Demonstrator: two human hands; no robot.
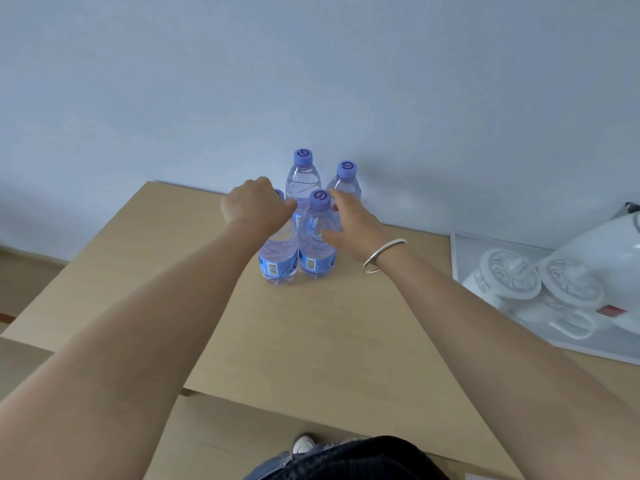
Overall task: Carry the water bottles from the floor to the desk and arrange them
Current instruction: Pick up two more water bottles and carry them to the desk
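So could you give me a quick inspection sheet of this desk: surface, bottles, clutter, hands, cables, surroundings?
Surface: tan wooden desk against a wall.
Job's things: four water bottles upright in a tight cluster; front-left bottle, front-right bottle, back-left bottle, back-right bottle.
Clutter: white tray at the right holding two lidded white cups and a white kettle.
Hands: left hand gripping the front-left bottle's top; right hand, fingers extended, touching the front-right bottle.
Cables: nothing seen.
Surroundings: plain pale wall; wooden floor at left.
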